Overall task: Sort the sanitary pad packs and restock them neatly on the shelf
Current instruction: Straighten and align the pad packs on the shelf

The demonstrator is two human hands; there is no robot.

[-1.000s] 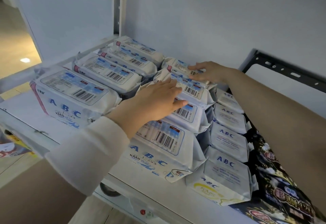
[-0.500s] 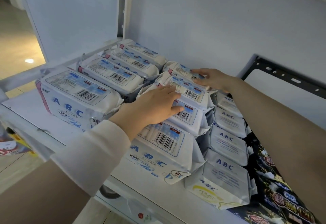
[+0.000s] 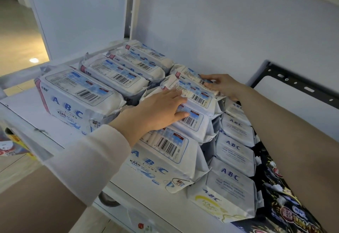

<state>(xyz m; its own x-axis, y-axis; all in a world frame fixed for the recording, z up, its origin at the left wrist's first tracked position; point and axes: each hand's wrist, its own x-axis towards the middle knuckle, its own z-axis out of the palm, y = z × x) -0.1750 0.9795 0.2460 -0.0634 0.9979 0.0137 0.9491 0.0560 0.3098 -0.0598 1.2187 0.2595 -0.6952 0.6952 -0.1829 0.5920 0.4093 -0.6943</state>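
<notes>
While left hand (image 3: 157, 111) presses packs (image 3: 190, 121) flat, right hand (image 3: 222, 85) reaches rearward.

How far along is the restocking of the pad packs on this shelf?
Done: the left row of packs stands straight, front to back. In hand: the left hand rests flat on the middle row while the right hand touches its rearmost pack. Left: the middle row overlaps unevenly, and the small packs beside it look loosely set.

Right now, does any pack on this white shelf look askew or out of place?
Yes. The middle row of white-and-blue plastic packs lies tilted, each overlapping the next, under the left hand and right hand; the left row sits level. Nothing looks torn.
</notes>
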